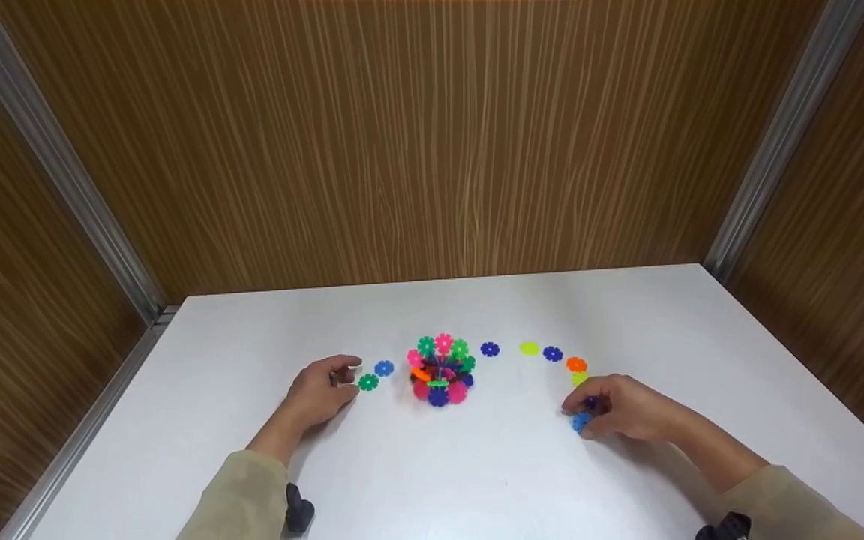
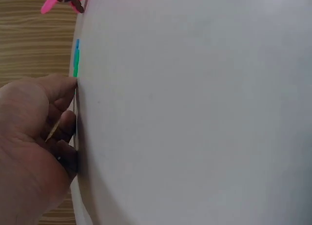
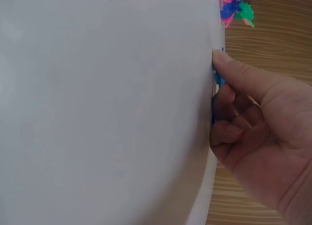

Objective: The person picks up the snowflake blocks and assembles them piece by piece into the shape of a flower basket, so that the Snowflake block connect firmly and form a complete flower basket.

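Note:
Near the middle of the table stands a ball-like build of interlocking snowflake discs (image 1: pixel 439 371) in pink, green, orange and dark blue. My left hand (image 1: pixel 323 390) rests on the table to its left, fingers loosely bent, with the thumb tip close beside a green snowflake disc (image 1: pixel 368 382). Just beyond that lies a blue disc (image 1: pixel 384 368). On the right, my right hand (image 1: pixel 631 409) pinches a light blue snowflake disc (image 1: pixel 580 423) between thumb and fingers at the tabletop. A dark blue disc (image 1: pixel 591 402) shows partly under its curled fingers.
An arc of loose discs runs behind the right hand: a yellow disc (image 1: pixel 579 379), an orange disc (image 1: pixel 577 364), a dark blue disc (image 1: pixel 553 353) and another yellow one. One more dark blue disc (image 1: pixel 490 349) lies near the build. Wood-grain panels (image 1: pixel 432 150) enclose the white table (image 1: pixel 432 480).

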A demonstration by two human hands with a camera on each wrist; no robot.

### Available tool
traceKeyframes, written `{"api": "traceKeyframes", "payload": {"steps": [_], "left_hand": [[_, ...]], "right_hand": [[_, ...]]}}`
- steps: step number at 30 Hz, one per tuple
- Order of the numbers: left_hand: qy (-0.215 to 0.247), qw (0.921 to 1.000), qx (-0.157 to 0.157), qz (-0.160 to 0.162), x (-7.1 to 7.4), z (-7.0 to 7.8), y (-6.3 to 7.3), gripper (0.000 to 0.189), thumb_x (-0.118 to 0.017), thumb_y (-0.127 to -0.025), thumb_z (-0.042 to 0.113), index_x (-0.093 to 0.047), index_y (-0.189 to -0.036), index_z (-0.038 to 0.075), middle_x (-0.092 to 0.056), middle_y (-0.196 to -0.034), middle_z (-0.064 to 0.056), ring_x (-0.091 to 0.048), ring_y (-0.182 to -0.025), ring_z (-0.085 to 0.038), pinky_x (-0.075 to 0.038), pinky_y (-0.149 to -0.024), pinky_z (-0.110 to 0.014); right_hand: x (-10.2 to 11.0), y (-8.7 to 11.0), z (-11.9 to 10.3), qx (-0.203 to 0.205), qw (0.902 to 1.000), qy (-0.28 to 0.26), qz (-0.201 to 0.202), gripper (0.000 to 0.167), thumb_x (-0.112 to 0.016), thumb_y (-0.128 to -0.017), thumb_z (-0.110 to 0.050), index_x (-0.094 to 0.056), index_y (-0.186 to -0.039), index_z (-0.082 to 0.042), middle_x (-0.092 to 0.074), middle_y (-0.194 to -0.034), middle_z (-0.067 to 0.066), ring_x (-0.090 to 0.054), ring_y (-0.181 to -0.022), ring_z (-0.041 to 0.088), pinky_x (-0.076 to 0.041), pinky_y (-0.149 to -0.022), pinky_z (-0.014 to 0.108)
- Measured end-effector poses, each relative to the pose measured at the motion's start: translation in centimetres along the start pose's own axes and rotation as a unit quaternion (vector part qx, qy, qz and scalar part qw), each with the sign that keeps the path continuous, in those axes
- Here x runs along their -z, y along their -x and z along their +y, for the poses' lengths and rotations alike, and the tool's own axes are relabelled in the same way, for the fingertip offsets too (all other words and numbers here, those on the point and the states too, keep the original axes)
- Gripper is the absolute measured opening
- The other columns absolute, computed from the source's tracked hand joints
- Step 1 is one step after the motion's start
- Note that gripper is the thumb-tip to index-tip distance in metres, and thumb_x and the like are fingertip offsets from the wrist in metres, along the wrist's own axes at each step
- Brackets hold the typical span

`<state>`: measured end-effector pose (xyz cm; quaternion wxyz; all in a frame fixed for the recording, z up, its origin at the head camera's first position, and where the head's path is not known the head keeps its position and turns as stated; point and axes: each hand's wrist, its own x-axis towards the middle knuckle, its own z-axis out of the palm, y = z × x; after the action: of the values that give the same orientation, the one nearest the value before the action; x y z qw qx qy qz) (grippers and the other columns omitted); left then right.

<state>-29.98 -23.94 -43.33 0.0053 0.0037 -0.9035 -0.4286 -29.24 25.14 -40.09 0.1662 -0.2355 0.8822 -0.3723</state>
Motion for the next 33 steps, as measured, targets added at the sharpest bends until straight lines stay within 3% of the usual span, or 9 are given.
{"api": "traceKeyframes", "payload": {"steps": [7,13,15,19,22,25,30,33], "left_hand": [[-0.044,0.9990,-0.004,-0.006,-0.5,0.5,0.3,0.033,-0.080,-0.095,0.022,-0.076,-0.128,0.020,-0.066,-0.118,-0.002,-0.061,-0.116,-0.026,-0.047,-0.109,-0.051],[-0.030,0.9995,-0.005,-0.012,-0.5,0.5,0.6,0.025,-0.080,-0.095,0.018,-0.075,-0.119,0.018,-0.065,-0.123,-0.004,-0.060,-0.123,-0.028,-0.045,-0.113,-0.052],[-0.006,0.9998,-0.016,-0.013,-0.3,0.4,0.9,0.022,-0.079,-0.095,0.014,-0.073,-0.116,0.015,-0.065,-0.117,-0.004,-0.060,-0.116,-0.027,-0.048,-0.108,-0.049],[0.052,0.9975,-0.043,-0.019,-0.2,0.4,2.1,0.017,-0.077,-0.096,0.008,-0.069,-0.109,0.014,-0.066,-0.099,-0.003,-0.059,-0.094,-0.022,-0.050,-0.088,-0.038],[0.099,0.9929,-0.046,-0.047,-0.3,1.2,3.5,0.018,-0.072,-0.099,0.008,-0.071,-0.117,0.012,-0.065,-0.096,-0.005,-0.060,-0.085,-0.021,-0.051,-0.076,-0.033],[0.147,0.9847,-0.030,-0.088,-0.9,2.9,5.0,0.029,-0.069,-0.103,0.010,-0.072,-0.132,0.011,-0.066,-0.105,-0.008,-0.066,-0.085,-0.021,-0.053,-0.071,-0.030],[0.216,0.9670,-0.021,-0.134,-2.6,6.2,7.1,0.039,-0.071,-0.102,0.013,-0.070,-0.141,0.012,-0.070,-0.118,-0.007,-0.073,-0.095,-0.021,-0.057,-0.080,-0.029],[0.245,0.9579,-0.030,-0.146,-3.8,7.5,8.0,0.043,-0.076,-0.098,0.013,-0.070,-0.140,0.011,-0.073,-0.115,-0.007,-0.075,-0.097,-0.022,-0.059,-0.087,-0.028]], "right_hand": [[-0.2,0.3,0.1,0.015,0.9998,-0.007,-0.006,0.032,-0.089,-0.085,-0.009,-0.079,-0.116,-0.013,-0.073,-0.113,0.004,-0.061,-0.101,0.028,-0.054,-0.086,0.021],[-0.6,0.4,-0.1,0.017,0.9997,-0.016,-0.011,0.025,-0.088,-0.087,-0.009,-0.079,-0.110,-0.012,-0.072,-0.104,0.004,-0.059,-0.095,0.025,-0.053,-0.080,0.021],[-0.8,0.3,-0.4,0.023,0.9995,-0.021,-0.010,0.019,-0.088,-0.087,-0.011,-0.079,-0.104,-0.011,-0.071,-0.099,0.004,-0.058,-0.091,0.022,-0.051,-0.076,0.021],[-1.3,0.2,-1.3,0.035,0.9991,-0.024,0.001,0.011,-0.086,-0.090,-0.013,-0.078,-0.097,-0.012,-0.070,-0.091,0.003,-0.057,-0.083,0.017,-0.048,-0.069,0.020],[-2.0,-0.1,-2.4,0.037,0.9988,-0.029,0.015,0.009,-0.084,-0.093,-0.015,-0.077,-0.098,-0.013,-0.068,-0.089,0.003,-0.057,-0.076,0.016,-0.047,-0.064,0.019],[-2.9,-0.6,-4.1,0.040,0.9973,-0.058,0.024,0.009,-0.081,-0.096,-0.016,-0.077,-0.103,-0.012,-0.069,-0.092,0.005,-0.061,-0.075,0.017,-0.051,-0.064,0.020],[-5.0,-1.7,-7.4,0.052,0.9878,-0.147,0.013,0.016,-0.075,-0.101,-0.013,-0.076,-0.116,-0.011,-0.073,-0.106,0.010,-0.072,-0.088,0.026,-0.062,-0.081,0.028],[-6.5,-2.3,-9.3,0.073,0.9795,-0.186,0.025,0.019,-0.073,-0.102,-0.011,-0.076,-0.120,-0.010,-0.075,-0.110,0.012,-0.074,-0.094,0.029,-0.062,-0.086,0.031]]}}
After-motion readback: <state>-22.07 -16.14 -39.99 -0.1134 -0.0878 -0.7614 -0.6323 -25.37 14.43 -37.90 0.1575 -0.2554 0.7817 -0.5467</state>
